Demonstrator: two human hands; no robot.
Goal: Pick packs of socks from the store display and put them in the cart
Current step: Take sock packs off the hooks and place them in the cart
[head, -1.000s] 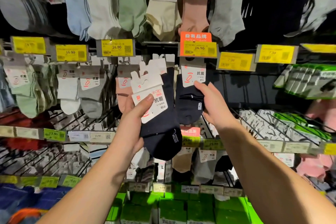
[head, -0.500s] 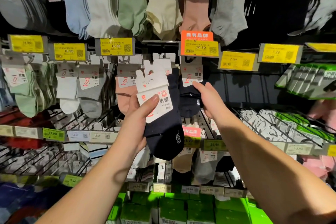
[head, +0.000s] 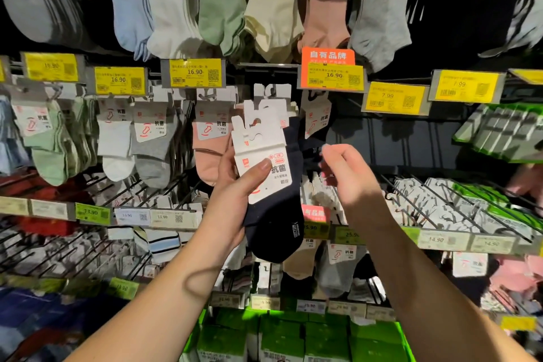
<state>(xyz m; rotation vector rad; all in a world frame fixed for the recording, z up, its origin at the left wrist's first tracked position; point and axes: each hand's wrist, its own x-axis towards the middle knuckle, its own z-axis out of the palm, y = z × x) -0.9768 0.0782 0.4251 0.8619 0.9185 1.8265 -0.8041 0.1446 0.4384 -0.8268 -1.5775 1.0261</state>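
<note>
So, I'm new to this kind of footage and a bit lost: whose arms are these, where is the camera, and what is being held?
There is no machine here. The camera sits on a person's head and looks forward and down, so the two bare arms reaching in from the bottom are the wearer's own.

In front is a store display of socks hanging on hooks, with yellow price tags along the rails and green boxes lower down.

The left hand holds packs of navy socks in its grip, thumb pressed on the white card label; the card tops show more than one pack. The right hand is beside them with fingers loosely curled and holds nothing. More dark socks hang behind it. No cart is in view.
</note>
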